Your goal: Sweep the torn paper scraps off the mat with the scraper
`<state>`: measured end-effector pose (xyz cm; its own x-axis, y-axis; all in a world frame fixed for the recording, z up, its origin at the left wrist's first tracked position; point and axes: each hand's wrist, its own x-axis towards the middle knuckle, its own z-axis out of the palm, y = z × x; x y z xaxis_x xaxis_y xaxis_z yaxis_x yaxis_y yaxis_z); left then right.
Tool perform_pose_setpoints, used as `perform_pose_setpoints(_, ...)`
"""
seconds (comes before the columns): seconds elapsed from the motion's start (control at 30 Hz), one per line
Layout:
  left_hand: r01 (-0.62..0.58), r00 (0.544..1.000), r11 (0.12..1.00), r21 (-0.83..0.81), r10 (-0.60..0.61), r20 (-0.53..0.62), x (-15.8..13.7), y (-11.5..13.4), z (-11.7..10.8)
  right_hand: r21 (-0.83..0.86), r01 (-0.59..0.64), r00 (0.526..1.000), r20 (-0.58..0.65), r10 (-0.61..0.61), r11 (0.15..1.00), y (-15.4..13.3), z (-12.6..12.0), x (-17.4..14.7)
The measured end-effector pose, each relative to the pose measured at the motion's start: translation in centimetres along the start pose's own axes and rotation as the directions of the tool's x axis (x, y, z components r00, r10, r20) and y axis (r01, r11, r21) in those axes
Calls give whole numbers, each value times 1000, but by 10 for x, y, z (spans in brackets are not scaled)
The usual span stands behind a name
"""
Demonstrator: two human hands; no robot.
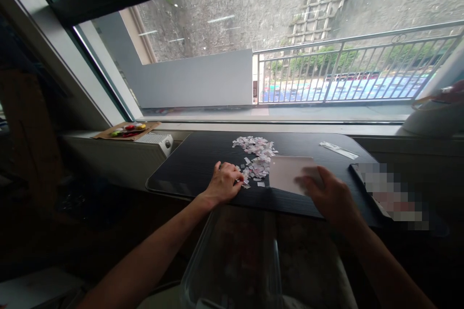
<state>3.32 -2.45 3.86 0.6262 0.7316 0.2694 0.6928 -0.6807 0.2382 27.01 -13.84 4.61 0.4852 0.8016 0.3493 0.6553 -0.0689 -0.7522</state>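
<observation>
A loose pile of small white and pinkish paper pieces (259,158) is spread over the dark tabletop (195,154). At the pile's near left edge rests my left hand (226,182), palm down, with bent fingers apart and the thumb side by the nearest pieces. My right hand (331,195) grips a flat white card (288,174) by its right end. The card's left edge meets the right side of the pile. Motion blurs the right fingertips slightly.
Below the table's near edge stands a clear plastic bin (232,256). A white strip (339,150) lies back right, near a dark tray (369,193) with blurred-out contents. Colourful items on cardboard (145,130) sit left by the radiator (112,154). A window spans the back.
</observation>
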Motion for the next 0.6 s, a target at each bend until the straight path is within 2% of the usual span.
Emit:
perform_pose_setpoints(0.13,31,991,999,-13,-32,-129,0,-8,-3,-41,19,1000,2,-19,999,4,-6,1)
perform_pose_setpoints(0.3,97,948,995,-9,-95,-305,-2,-31,-6,-84,51,999,-9,-52,995,5,-13,-3)
perform_pose_setpoints(0.47,145,893,989,-38,-148,-424,-12,-51,4,-23,52,990,-128,-55,998,15,-15,-18)
perform_pose_setpoints(0.6,171,873,983,-72,-185,-452,-18,-54,13,138,-39,996,-73,49,990,9,-10,-38)
